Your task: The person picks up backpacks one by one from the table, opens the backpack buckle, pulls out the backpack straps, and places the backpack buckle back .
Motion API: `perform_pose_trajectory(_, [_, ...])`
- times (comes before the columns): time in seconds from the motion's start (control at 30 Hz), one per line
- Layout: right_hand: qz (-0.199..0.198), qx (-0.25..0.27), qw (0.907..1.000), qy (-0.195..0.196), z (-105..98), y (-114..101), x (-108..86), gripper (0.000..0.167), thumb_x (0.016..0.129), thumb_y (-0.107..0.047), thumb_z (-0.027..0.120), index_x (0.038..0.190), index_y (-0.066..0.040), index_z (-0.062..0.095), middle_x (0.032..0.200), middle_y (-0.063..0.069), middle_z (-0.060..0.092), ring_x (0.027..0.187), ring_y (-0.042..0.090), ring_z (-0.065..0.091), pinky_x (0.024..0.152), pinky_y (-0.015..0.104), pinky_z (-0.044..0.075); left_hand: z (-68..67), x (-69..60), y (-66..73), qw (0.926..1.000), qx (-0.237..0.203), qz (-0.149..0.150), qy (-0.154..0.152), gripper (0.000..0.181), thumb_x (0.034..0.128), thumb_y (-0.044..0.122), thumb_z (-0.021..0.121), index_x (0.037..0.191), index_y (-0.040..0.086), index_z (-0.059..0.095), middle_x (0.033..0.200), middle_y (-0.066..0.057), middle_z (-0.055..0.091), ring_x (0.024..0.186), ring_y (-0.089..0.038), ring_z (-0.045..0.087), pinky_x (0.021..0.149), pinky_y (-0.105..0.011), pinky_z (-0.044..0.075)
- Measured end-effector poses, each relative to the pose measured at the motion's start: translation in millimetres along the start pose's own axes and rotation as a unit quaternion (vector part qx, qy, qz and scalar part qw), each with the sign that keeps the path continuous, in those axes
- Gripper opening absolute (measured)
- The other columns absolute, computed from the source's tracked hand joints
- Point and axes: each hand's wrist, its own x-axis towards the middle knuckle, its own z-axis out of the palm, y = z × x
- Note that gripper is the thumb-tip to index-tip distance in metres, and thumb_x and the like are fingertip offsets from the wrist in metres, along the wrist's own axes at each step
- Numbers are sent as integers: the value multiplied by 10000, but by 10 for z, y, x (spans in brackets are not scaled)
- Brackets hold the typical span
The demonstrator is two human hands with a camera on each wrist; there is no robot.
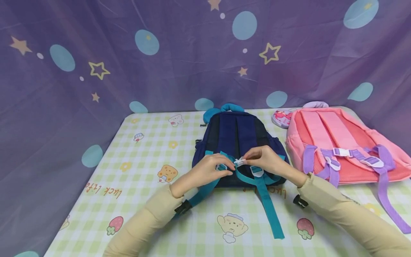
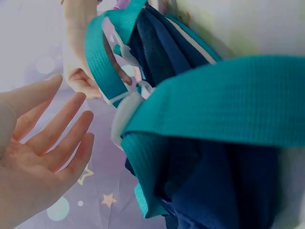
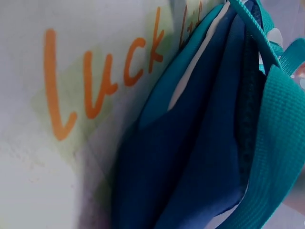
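Observation:
A navy backpack (image 1: 228,130) lies with its strap side up on the table. Across its lower part, my right hand (image 1: 265,159) pinches a white plastic buckle (image 1: 239,162) on a teal strap. My left hand (image 1: 214,169) hovers just left of that buckle. In the left wrist view, the left hand (image 2: 45,138) has its fingers spread and relaxed, apart from the teal webbing (image 2: 228,102). A white strap adjuster (image 1: 257,171) sits below the right hand, with a loose teal strap end (image 1: 269,210) hanging toward me. The right wrist view shows the backpack's side (image 3: 190,157), and my right fingers are mostly hidden there.
A pink backpack (image 1: 343,132) with purple straps (image 1: 385,182) lies to the right. Black clips (image 1: 183,207) show near both sleeves. A checked cloth (image 1: 141,160) covers the table, and a purple patterned curtain (image 1: 192,64) hangs behind it.

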Motion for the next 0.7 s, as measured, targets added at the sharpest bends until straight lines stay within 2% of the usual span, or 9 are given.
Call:
perform_pose_trajectory(0.13, [-115, -8, 9999, -11, 5, 0, -8, 86, 849, 29, 653, 909, 72, 697, 897, 181, 701, 805, 235, 693, 698, 257, 553, -5, 48, -55, 9996, 187, -191, -48, 139, 866, 74, 666, 997, 44, 703, 987, -76, 685, 918, -215, 616, 863, -276, 485])
perform_pose_trajectory(0.2, [-148, -46, 9999, -13, 3, 0, -11, 85, 847, 35, 652, 908, 72, 699, 897, 181, 700, 802, 246, 691, 694, 258, 554, -3, 84, -92, 9991, 279, -327, -48, 135, 873, 80, 662, 997, 48, 703, 982, -73, 682, 897, -211, 610, 768, -244, 492])
perform_pose_trajectory(0.3, [-193, -110, 9998, -16, 1, 4, -17, 83, 845, 37, 654, 906, 66, 702, 895, 176, 700, 793, 258, 689, 686, 260, 555, 3, 148, -147, 9977, 448, -501, -43, 140, 884, 81, 650, 1010, 49, 701, 988, -72, 680, 886, -201, 602, 722, -225, 475])
perform_pose_trajectory(0.43, [-255, -142, 9996, -40, 2, 9, -23, 82, 845, 35, 654, 905, 65, 702, 891, 175, 701, 789, 260, 691, 680, 266, 556, 12, 227, -208, 9966, 582, -573, -95, 164, 897, 64, 629, 1048, 37, 686, 1031, -87, 671, 927, -215, 596, 746, -239, 475])
perform_pose_trajectory(0.57, [-267, -114, 9996, -65, 0, 19, -23, 85, 849, 40, 648, 911, 70, 698, 893, 181, 700, 800, 264, 694, 683, 264, 555, 24, 300, -261, 9955, 671, -592, -310, 197, 913, 58, 606, 1099, 33, 666, 1095, -91, 657, 1031, -234, 585, 871, -300, 475])
perform_pose_trajectory(0.7, [-276, -146, 9995, -55, -4, 25, -23, 88, 849, 43, 646, 915, 71, 697, 894, 181, 700, 802, 257, 695, 683, 261, 555, 38, 356, -298, 9936, 780, -535, -619, 224, 926, 46, 580, 1137, 27, 650, 1159, -110, 639, 1162, -260, 543, 990, -337, 424])
